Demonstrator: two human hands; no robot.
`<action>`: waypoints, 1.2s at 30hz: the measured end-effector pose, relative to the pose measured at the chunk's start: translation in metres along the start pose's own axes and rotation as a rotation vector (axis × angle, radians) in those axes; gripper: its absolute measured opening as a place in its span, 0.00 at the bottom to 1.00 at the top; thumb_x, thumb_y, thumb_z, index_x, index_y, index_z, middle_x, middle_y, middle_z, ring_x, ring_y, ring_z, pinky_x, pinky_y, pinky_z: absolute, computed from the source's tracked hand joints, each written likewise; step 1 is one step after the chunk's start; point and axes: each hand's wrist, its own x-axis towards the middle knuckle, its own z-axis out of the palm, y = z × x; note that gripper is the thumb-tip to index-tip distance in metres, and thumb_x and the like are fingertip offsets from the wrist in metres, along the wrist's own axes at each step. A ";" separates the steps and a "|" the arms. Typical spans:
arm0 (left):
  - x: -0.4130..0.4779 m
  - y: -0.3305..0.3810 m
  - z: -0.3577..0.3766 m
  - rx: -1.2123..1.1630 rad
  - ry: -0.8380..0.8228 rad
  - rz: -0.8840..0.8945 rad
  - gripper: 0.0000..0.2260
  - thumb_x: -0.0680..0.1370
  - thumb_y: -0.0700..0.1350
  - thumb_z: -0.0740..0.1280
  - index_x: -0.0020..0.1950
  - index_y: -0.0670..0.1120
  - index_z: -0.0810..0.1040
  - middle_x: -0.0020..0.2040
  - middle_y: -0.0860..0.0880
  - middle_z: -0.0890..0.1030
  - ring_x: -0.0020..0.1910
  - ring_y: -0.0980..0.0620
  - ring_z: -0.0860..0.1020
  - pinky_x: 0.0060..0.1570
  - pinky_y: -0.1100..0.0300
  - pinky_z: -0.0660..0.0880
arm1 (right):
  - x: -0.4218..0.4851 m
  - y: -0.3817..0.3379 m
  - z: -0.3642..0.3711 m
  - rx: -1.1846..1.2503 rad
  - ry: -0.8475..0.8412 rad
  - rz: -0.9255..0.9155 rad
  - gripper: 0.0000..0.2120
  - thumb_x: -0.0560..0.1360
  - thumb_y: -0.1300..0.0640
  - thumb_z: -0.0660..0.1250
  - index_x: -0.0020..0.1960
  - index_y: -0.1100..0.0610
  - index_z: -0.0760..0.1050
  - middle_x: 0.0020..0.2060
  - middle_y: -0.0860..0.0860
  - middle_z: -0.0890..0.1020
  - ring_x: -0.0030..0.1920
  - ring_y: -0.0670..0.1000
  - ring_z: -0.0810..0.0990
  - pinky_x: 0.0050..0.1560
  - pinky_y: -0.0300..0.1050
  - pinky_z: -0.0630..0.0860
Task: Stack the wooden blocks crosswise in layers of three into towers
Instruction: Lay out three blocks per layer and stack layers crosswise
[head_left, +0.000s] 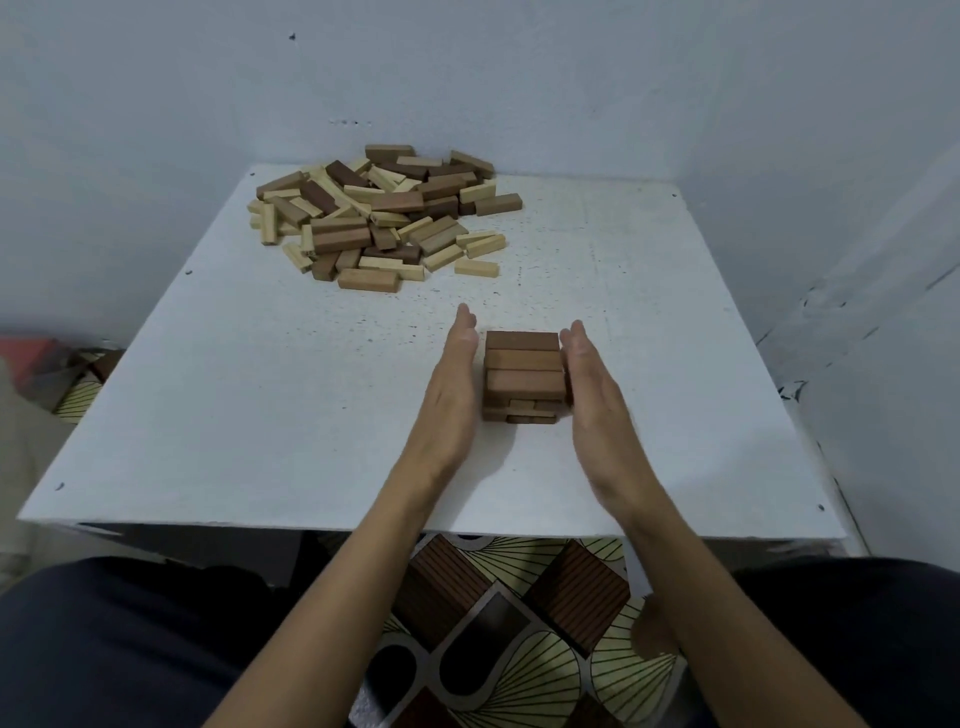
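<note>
Both flat hands flank the short brown wooden block tower at frame centre: right hand touches its side with straight fingers, left hand stands just beside it, holding nothing.

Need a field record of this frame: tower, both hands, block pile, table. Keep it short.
tower: low stack on the near middle of the table; top layer is three brown blocks side by side, running left-right; layer count below unclear
left hand: flat, fingers straight, beside the tower's left side, gap visible
right hand: flat, fingers straight, at the tower's right side; contact unclear
pile: loose light and dark blocks, far left of centre
table: white, speckled
task state: one tower begun, most blocks unstacked
</note>
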 end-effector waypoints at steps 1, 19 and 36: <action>0.000 0.000 0.004 -0.066 0.025 -0.035 0.26 0.82 0.65 0.47 0.79 0.58 0.57 0.76 0.64 0.61 0.75 0.66 0.58 0.79 0.55 0.52 | 0.001 0.003 0.004 0.031 0.015 0.004 0.37 0.77 0.28 0.46 0.80 0.44 0.54 0.78 0.38 0.59 0.75 0.35 0.56 0.78 0.42 0.51; -0.006 0.013 0.025 -0.163 -0.003 -0.084 0.18 0.87 0.51 0.44 0.46 0.61 0.70 0.32 0.79 0.74 0.39 0.83 0.72 0.39 0.84 0.65 | -0.004 0.001 0.018 0.118 0.019 0.049 0.37 0.75 0.32 0.45 0.81 0.44 0.51 0.78 0.38 0.56 0.76 0.35 0.54 0.77 0.38 0.51; 0.007 -0.003 0.002 -0.010 -0.066 -0.014 0.29 0.83 0.60 0.56 0.82 0.53 0.54 0.80 0.56 0.59 0.76 0.63 0.59 0.71 0.71 0.57 | 0.001 0.002 0.003 0.087 0.024 -0.055 0.28 0.82 0.40 0.51 0.80 0.44 0.51 0.78 0.39 0.58 0.76 0.36 0.56 0.76 0.39 0.53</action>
